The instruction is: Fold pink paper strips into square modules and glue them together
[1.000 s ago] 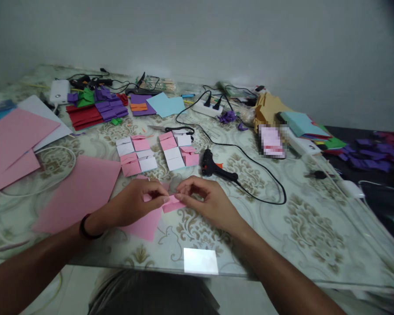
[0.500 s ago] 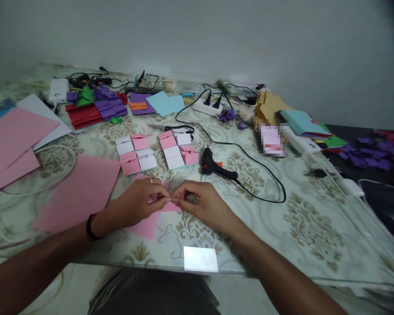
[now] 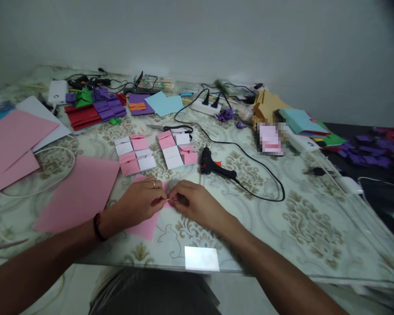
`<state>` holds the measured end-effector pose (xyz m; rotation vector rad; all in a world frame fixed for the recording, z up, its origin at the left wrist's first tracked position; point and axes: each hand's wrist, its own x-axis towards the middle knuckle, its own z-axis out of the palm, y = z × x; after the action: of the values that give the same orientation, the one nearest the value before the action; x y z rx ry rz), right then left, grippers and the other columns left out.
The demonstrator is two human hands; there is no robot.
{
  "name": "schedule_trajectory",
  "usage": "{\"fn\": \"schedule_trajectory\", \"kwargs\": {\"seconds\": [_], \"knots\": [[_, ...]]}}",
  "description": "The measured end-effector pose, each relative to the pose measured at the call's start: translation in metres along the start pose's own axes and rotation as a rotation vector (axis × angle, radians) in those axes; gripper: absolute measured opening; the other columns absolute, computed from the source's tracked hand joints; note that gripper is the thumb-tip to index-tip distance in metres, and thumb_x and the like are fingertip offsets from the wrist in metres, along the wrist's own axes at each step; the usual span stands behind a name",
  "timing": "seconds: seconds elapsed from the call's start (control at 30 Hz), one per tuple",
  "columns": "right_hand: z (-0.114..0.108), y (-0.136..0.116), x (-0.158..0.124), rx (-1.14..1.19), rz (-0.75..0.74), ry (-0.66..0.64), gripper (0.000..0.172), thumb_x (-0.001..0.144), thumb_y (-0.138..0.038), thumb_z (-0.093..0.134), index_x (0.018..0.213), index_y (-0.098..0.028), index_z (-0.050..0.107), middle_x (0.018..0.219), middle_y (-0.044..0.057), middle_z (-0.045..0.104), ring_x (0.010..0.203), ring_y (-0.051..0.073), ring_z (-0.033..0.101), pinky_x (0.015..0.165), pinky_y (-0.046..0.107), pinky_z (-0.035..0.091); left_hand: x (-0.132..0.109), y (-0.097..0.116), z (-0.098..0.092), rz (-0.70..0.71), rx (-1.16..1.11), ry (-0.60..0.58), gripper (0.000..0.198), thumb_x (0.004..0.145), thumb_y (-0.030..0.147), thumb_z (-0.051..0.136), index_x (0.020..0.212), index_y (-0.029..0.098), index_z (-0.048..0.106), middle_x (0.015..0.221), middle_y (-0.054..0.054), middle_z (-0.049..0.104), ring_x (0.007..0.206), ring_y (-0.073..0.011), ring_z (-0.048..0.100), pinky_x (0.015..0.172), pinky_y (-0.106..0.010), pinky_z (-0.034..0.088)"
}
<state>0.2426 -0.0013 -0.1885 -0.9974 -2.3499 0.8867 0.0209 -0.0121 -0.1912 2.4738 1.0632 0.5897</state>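
My left hand [image 3: 141, 202] and my right hand [image 3: 193, 202] meet at the near middle of the table, fingers pinched together on a small folded pink paper piece [image 3: 167, 201]. The piece is mostly hidden between my fingertips. Under my hands lies a pink paper square [image 3: 146, 226]. Just beyond them sit two groups of folded pink-and-white paper squares, the left group [image 3: 135, 154] and the right group [image 3: 177, 150]. My left hand wears a ring and a dark wristband.
A black glue gun [image 3: 213, 168] with its cord lies right of the folded squares. Large pink sheets [image 3: 79, 192] cover the left. Scissors [image 3: 175, 128], a power strip [image 3: 206, 106], purple and red paper stacks [image 3: 95, 110] and coloured paper piles [image 3: 302, 124] crowd the far side.
Both hands have drawn closer together and lowered slightly, folding the small pink piece tighter between the fingertips; less of it shows now.
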Motion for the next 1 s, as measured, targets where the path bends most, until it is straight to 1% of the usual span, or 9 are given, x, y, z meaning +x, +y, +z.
{"fn": "schedule_trajectory", "kwargs": {"seconds": [0.13, 0.23, 0.33, 0.43, 0.53, 0.63, 0.77, 0.87, 1.0], "knots": [[0.002, 0.004, 0.0, -0.039, -0.068, 0.0, 0.007, 0.092, -0.012, 0.071, 0.093, -0.019, 0.07, 0.094, 0.008, 0.071, 0.093, 0.022, 0.066, 0.082, 0.034, 0.052, 0.0, 0.001, 0.0, 0.032, 0.072, -0.016, 0.024, 0.097, 0.013, 0.057, 0.074, 0.018, 0.065, 0.08, -0.005, 0.066, 0.084, -0.0216, 0.061, 0.08, -0.036, 0.046], [0.002, 0.006, 0.0, -0.062, -0.065, 0.005, 0.009, 0.092, -0.01, 0.071, 0.092, -0.019, 0.072, 0.095, 0.007, 0.072, 0.094, 0.022, 0.067, 0.082, 0.034, 0.053, 0.0, 0.002, -0.003, 0.026, 0.138, -0.057, 0.025, 0.097, 0.011, 0.056, 0.075, 0.018, 0.064, 0.08, -0.005, 0.067, 0.084, -0.0215, 0.061, 0.079, -0.035, 0.045], [0.001, 0.008, 0.0, -0.09, -0.051, 0.012, 0.009, 0.09, -0.01, 0.073, 0.09, -0.018, 0.074, 0.092, 0.007, 0.072, 0.092, 0.022, 0.066, 0.08, 0.033, 0.052, -0.001, 0.002, -0.004, 0.012, 0.191, -0.076, 0.027, 0.096, 0.012, 0.057, 0.071, 0.018, 0.061, 0.076, -0.003, 0.065, 0.078, -0.0192, 0.059, 0.074, -0.034, 0.042], [0.001, 0.008, 0.001, -0.108, -0.052, 0.01, 0.005, 0.09, -0.012, 0.075, 0.09, -0.017, 0.074, 0.09, 0.007, 0.071, 0.09, 0.022, 0.066, 0.079, 0.032, 0.051, -0.002, 0.0, -0.004, -0.009, 0.189, -0.087, 0.026, 0.095, 0.012, 0.059, 0.07, 0.018, 0.06, 0.074, -0.001, 0.063, 0.074, -0.0172, 0.057, 0.069, -0.033, 0.037], [0.002, 0.008, 0.002, -0.107, -0.053, 0.0, 0.006, 0.089, -0.01, 0.075, 0.09, -0.016, 0.074, 0.089, 0.006, 0.07, 0.087, 0.021, 0.065, 0.077, 0.031, 0.05, -0.002, 0.0, -0.002, -0.036, 0.183, -0.106, 0.024, 0.094, 0.01, 0.058, 0.071, 0.018, 0.061, 0.074, -0.001, 0.062, 0.075, -0.0171, 0.057, 0.069, -0.033, 0.035], [0.004, 0.009, 0.003, -0.093, -0.057, -0.007, 0.008, 0.088, -0.009, 0.075, 0.09, -0.016, 0.073, 0.089, 0.005, 0.069, 0.087, 0.02, 0.065, 0.077, 0.03, 0.049, -0.001, 0.001, -0.002, -0.059, 0.17, -0.122, 0.02, 0.092, 0.009, 0.058, 0.074, 0.017, 0.062, 0.077, -0.002, 0.064, 0.077, -0.0175, 0.058, 0.07, -0.033, 0.036], [0.006, 0.009, 0.005, -0.086, -0.06, -0.017, 0.007, 0.088, -0.009, 0.074, 0.09, -0.016, 0.072, 0.089, 0.005, 0.069, 0.089, 0.021, 0.064, 0.078, 0.03, 0.048, 0.0, 0.001, -0.002, -0.079, 0.149, -0.137, 0.015, 0.091, 0.011, 0.06, 0.078, 0.017, 0.063, 0.079, -0.002, 0.066, 0.078, -0.0186, 0.059, 0.072, -0.033, 0.038], [0.005, 0.01, 0.005, -0.093, -0.061, -0.024, 0.007, 0.088, -0.01, 0.073, 0.089, -0.017, 0.071, 0.088, 0.004, 0.068, 0.088, 0.02, 0.063, 0.077, 0.029, 0.047, 0.0, -0.002, 0.0, -0.086, 0.132, -0.142, 0.014, 0.091, 0.012, 0.06, 0.079, 0.018, 0.064, 0.08, -0.002, 0.067, 0.079, -0.0186, 0.06, 0.072, -0.033, 0.038], [-0.001, 0.01, 0.003, -0.101, -0.036, -0.029, 0.008, 0.088, -0.009, 0.074, 0.089, -0.017, 0.072, 0.086, 0.003, 0.066, 0.083, 0.018, 0.061, 0.074, 0.028, 0.045, 0.0, -0.009, -0.001, -0.088, 0.088, -0.157, 0.014, 0.093, 0.016, 0.059, 0.079, 0.019, 0.062, 0.077, 0.0, 0.063, 0.075, -0.0173, 0.057, 0.07, -0.031, 0.038]]}}
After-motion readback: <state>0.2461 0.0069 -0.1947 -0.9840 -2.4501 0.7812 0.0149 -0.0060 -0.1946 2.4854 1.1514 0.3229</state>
